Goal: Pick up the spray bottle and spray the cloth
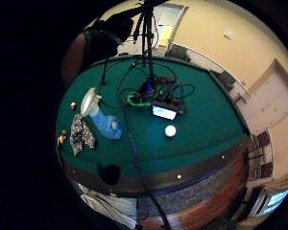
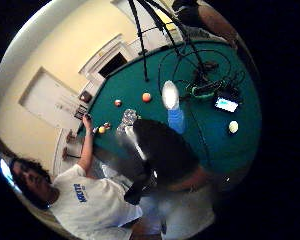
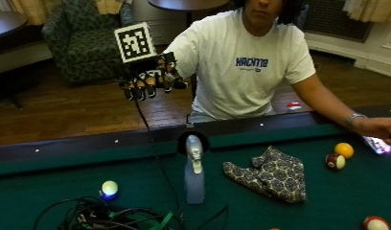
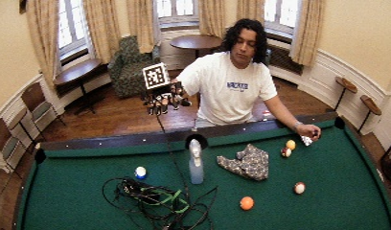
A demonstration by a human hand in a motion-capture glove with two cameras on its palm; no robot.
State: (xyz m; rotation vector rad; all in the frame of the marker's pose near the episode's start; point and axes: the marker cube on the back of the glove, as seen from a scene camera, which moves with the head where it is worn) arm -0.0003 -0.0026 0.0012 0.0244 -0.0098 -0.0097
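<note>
Palm views high above table (image 3: 55, 191)

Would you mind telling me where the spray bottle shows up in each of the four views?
Little finger side palm view: spray bottle on the green felt beside the patterned cloth.
Thumb side palm view: the bottle stands on the felt, partly behind the dark glove.
Outside view: upright, beside the cloth.
Wide outside view: upright near the corner pocket.
Shared landmark: the cloth.

1. The green felt desk (image 3: 349, 201) carries everything.
2. A bottle (image 3: 194, 172) stands upright near its rail.
3. A cloth (image 3: 270, 175) lies crumpled beside the bottle.
4. Balls (image 3: 343, 150) and cables (image 3: 99, 215) rest on it.
</note>
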